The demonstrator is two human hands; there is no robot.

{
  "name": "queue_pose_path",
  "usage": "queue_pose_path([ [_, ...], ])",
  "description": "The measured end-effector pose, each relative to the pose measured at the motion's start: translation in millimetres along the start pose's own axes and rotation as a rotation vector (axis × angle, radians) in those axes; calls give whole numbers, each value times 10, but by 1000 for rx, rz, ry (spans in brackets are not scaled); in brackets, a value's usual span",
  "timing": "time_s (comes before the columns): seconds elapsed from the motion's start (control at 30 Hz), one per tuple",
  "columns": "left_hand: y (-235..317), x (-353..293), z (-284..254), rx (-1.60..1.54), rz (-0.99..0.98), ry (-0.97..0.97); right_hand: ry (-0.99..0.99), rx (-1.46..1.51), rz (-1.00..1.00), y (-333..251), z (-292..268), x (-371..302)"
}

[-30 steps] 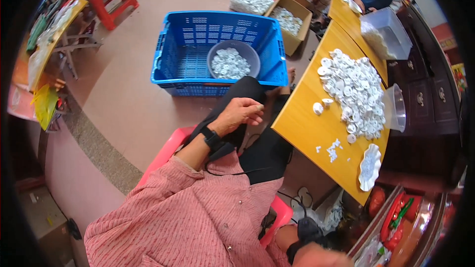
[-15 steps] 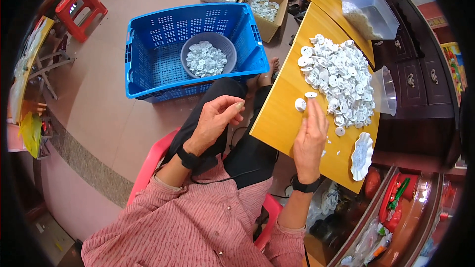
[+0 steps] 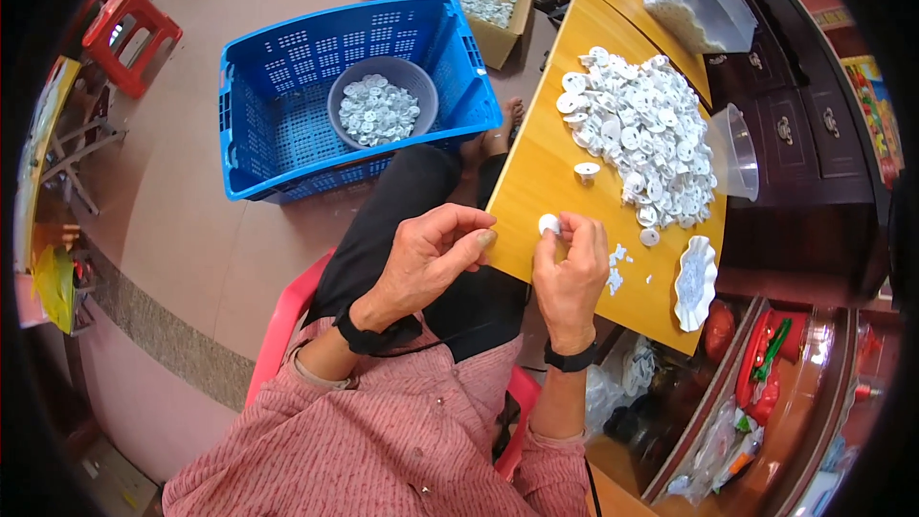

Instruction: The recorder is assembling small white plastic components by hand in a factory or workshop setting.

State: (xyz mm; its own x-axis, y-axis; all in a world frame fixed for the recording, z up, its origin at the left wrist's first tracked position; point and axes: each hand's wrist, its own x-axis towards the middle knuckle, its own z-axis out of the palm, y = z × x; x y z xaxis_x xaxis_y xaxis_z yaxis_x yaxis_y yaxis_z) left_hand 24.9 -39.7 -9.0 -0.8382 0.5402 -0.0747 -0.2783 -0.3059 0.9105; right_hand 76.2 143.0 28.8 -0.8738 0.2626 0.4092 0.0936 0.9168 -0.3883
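- The right hand [image 3: 571, 273] pinches a small white disc [image 3: 549, 224] between thumb and fingertips, just over the near edge of the yellow table [image 3: 536, 182].
- The left hand [image 3: 431, 258] hangs beside it, just off the table's near edge over the lap, fingers loosely curled and holding nothing that shows.
- The disc looks like a light, stiff plastic piece, smooth enough to slip; I judge it is best taken by its rim with two fingertips, with little force needed.
- Half a second ago the right hand lay stretched further onto the table toward the loose pieces; now it has drawn back to the near edge with the disc in its fingers. The left hand has come closer to the table and to the right hand.
- On the table just beyond the hands lie a few small white scraps [image 3: 614, 268], and a scalloped white dish [image 3: 694, 282] sits at the table's right edge.
- One lone white piece [image 3: 586, 170] stands a little further in, between the hands and the big pile of white discs [image 3: 637, 139] at the table's middle.
- Left of the table, on the floor, a blue crate [image 3: 278, 67] holds a grey bowl [image 3: 337, 96] of the same white pieces.
- Past the crate, off the table's far end, stands a cardboard box [image 3: 498, 38] with more of them.
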Motion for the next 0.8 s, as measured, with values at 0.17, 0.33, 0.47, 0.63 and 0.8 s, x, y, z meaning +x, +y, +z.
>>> queue_pose_path([
  [0.17, 26, -19, 167, 182, 72, 3, 19, 154, 48, -181, -35, -82],
  [0.33, 101, 36, 214, 133, 30, -97, -26, 508, 56, -387, -148, -214],
  [0.47, 61, 56, 217, -191, -86, -146, 41, 464, 126, -232, -311, -320],
  [0.63, 120, 133, 201, -182, -119, -164, 163, 106, 375, 182, -539, -517],
  [0.8, 67, 142, 186, -258, -160, -211, 124, -55, 235, 271, -453, -621],
])
